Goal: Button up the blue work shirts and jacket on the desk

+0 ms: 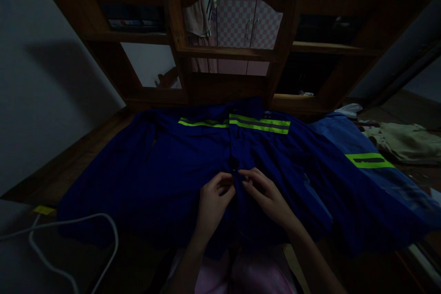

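A dark blue work jacket (179,161) with yellow-green reflective strips (260,124) lies spread out, collar away from me. Its front placket runs down the middle, and a button shows higher up. My left hand (216,197) pinches the placket edge from the left, fingers closed on the cloth. From the right, my right hand (265,193) grips the same edge with thumb and forefinger, the fingertips close to the left ones. A small pale spot shows between the fingertips, too dim to make out as a button.
Behind the jacket rises a wooden shelf frame (227,53) with open compartments. A lighter blue garment (339,133) with a reflective strip lies at right, near folded beige cloth (406,142). A white cable (82,217) loops at lower left.
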The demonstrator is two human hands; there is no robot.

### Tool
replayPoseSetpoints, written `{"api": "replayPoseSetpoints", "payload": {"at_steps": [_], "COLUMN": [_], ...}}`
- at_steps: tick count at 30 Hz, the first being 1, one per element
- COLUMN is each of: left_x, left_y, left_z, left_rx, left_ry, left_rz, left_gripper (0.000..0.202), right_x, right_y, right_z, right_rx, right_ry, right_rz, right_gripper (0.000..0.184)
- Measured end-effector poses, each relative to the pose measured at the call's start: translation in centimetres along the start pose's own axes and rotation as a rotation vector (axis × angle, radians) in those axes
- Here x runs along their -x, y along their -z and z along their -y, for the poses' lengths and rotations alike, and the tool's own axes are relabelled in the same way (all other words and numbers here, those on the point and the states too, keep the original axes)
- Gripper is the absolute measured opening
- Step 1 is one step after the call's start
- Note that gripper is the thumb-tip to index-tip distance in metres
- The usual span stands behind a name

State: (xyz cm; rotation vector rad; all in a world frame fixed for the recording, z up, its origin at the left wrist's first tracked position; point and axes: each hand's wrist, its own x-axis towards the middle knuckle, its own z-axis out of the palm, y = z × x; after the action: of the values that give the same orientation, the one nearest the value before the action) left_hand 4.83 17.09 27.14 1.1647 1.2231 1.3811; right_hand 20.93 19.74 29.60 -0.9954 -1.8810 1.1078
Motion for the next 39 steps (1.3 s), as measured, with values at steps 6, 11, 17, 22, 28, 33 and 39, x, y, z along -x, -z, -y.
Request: {"api": "replayPoseSetpoints", "payload": {"at_steps": [6,11,17,22,28,33,39], "left_x": [-0.27,-0.48,-0.29,-0.2,-0.17,-0.12,-0.3], "left_y": [0.45,0.8,0.58,0.5,0.36,0.31,0.45], "left_z": [0.07,0.4,0.12,0.1,0.45,0.36,0.46], "left_rx": [0.026,0.008,-0.015,0.032,0.058,0.057,0.042], "left_ry": [0.021,0.026,0.016,0.031,0.051,0.046,0.048], "left_rz": [-0.06,-0.099,-0.107,-0.063,-0.066,-0.08,-0.078], "left_gripper": [0.016,0.019,0.018,0.017,0.017,0.018,0.017], "right_x": [-0.05,-0.08,-0.23,-0.33,-0.36,-0.22,-0.2], "right_y": [0.11,0.1,-0.02,0.42,0.54,0.26,0.09], "right_z": [0.09,-0.03,0.0,-0.09,-0.16,-0.22,-0.4], "right_rx": [0.016,0.039,0.052,-0.039,-0.076,-0.052,-0.026], "right_ry": [-0.023,-0.02,-0.012,-0.037,-0.034,-0.018,0.006], "right_rz": [-0.003,0.035,0.028,0.036,0.034,-0.015,-0.05], "right_gripper": [0.032,0.031,0.03,0.024,0.02,0.02,0.018]}}
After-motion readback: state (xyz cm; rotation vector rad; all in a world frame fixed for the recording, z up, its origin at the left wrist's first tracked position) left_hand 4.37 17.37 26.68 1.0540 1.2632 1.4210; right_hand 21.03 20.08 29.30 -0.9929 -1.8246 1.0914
